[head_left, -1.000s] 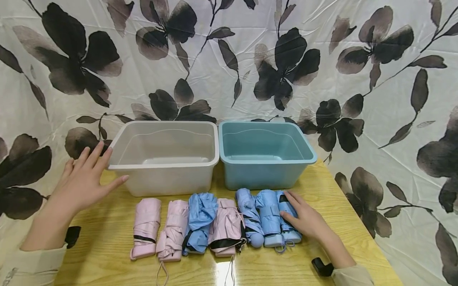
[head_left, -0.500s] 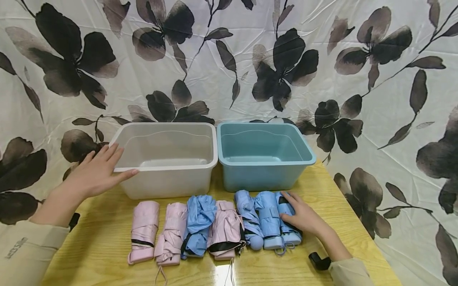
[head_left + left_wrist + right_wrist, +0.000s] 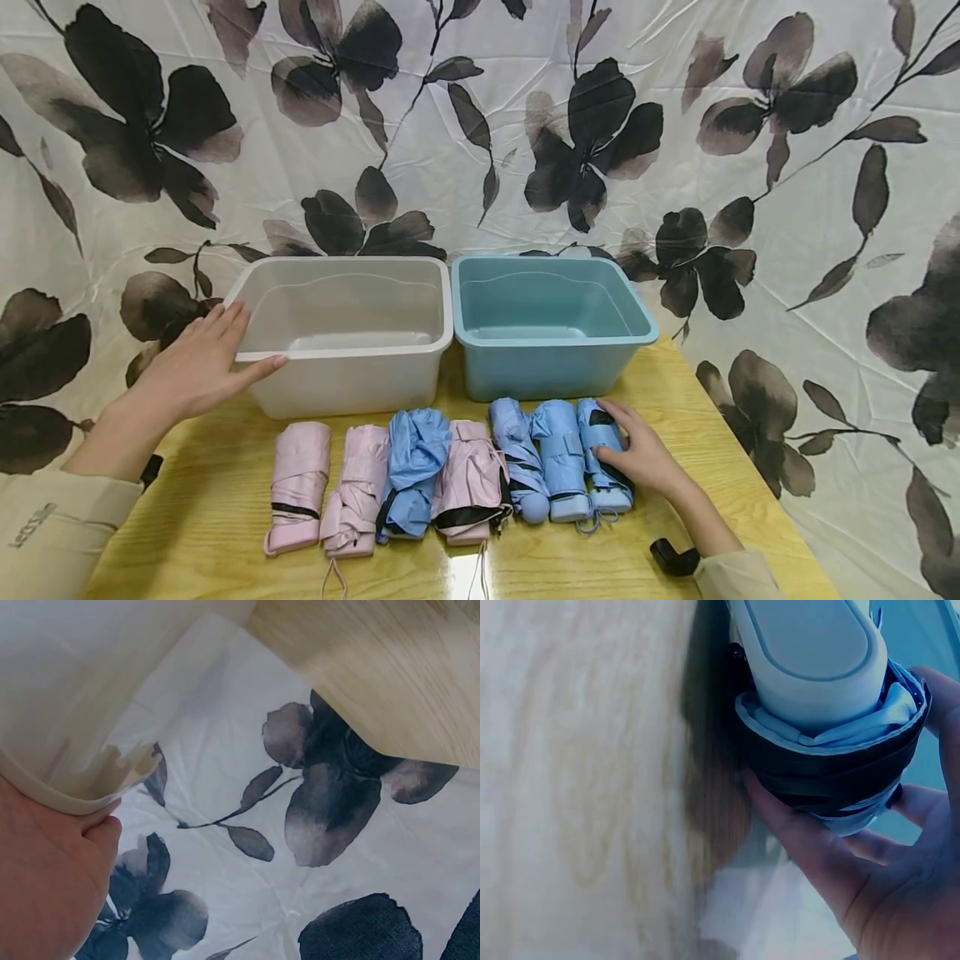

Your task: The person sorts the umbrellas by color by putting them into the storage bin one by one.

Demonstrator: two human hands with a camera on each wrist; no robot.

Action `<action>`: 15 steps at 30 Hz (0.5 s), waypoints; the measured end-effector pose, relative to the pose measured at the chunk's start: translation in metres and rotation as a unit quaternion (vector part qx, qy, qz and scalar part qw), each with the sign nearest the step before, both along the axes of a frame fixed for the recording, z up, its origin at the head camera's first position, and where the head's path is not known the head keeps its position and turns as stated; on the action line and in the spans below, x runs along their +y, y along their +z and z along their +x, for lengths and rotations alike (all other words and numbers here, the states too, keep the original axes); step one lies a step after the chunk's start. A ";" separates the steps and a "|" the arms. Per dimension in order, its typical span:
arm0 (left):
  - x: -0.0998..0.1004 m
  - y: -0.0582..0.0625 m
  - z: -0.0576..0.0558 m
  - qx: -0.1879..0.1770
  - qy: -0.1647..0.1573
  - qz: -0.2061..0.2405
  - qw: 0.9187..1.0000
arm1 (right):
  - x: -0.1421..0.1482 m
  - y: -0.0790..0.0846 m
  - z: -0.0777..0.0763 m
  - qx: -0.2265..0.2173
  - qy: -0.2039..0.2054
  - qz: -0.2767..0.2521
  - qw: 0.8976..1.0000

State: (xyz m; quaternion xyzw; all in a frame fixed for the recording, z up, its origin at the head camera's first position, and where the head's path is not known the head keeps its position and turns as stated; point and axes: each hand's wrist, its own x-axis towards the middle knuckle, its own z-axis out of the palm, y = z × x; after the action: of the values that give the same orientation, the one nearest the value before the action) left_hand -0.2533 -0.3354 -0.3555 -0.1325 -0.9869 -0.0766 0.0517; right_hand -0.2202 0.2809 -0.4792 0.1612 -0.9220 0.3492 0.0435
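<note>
Several folded umbrellas lie in a row on the table. My right hand (image 3: 641,450) is at the row's right end, thumb and fingers on either side of the rightmost blue umbrella (image 3: 606,492); the right wrist view shows the umbrella's pale handle end (image 3: 817,645) between them. My left hand (image 3: 198,367) touches the left front corner of the light grey bin (image 3: 352,383), its fingers extended along the rim and its thumb over the front edge. In the left wrist view that hand (image 3: 52,877) meets the bin's rim (image 3: 60,801), and its fingertips are hidden.
A teal bin (image 3: 551,371) stands beside the grey one. Left of the held umbrella are two blue umbrellas (image 3: 564,458), (image 3: 517,454), a pink umbrella (image 3: 470,471), a crumpled blue umbrella (image 3: 416,471) and two pink umbrellas (image 3: 356,483), (image 3: 300,475). A floral cloth (image 3: 480,167) hangs behind.
My left hand has moved right and come onto the grey bin's corner. My right hand stays at the rightmost blue umbrella. The whole head view has shifted slightly.
</note>
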 end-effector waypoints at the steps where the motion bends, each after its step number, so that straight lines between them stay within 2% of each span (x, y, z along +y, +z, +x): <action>1: 0.000 -0.001 0.000 0.000 0.000 0.000 1.000 | 0.000 -0.001 0.001 0.001 -0.003 -0.002 1.000; 7: -0.001 -0.003 0.000 0.001 0.001 -0.002 1.000 | 0.003 0.003 0.010 0.002 -0.028 -0.042 0.999; 15: -0.001 -0.001 0.002 0.004 0.004 0.001 1.000 | 0.001 0.026 0.023 0.029 -0.046 -0.099 0.994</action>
State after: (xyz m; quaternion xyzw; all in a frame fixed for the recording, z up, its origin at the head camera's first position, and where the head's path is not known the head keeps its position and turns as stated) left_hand -0.2517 -0.3361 -0.3564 -0.1290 -0.9871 -0.0770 0.0556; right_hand -0.1969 0.2819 -0.4527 0.1233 -0.8877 0.4318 0.1017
